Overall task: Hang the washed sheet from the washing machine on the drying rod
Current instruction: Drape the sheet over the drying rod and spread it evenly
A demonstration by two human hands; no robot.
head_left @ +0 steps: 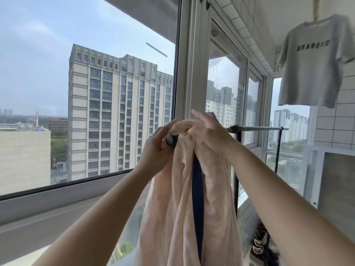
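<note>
Both hands — left hand (pixel 153 148), right hand (pixel 208 131) — grip one pink sheet (pixel 184 198) (bunched) over one drying rod (pixel 255 128).

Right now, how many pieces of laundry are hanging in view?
2. The pink sheet is draped over the near end of the drying rod under both hands; the grey T-shirt hangs upper right. More may be hidden behind the sheet.

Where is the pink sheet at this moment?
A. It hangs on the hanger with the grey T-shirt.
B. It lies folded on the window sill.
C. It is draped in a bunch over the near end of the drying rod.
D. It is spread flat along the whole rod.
C: the pink sheet hangs bunched over the near end of the drying rod, with the left hand and right hand on it at the top.
</note>
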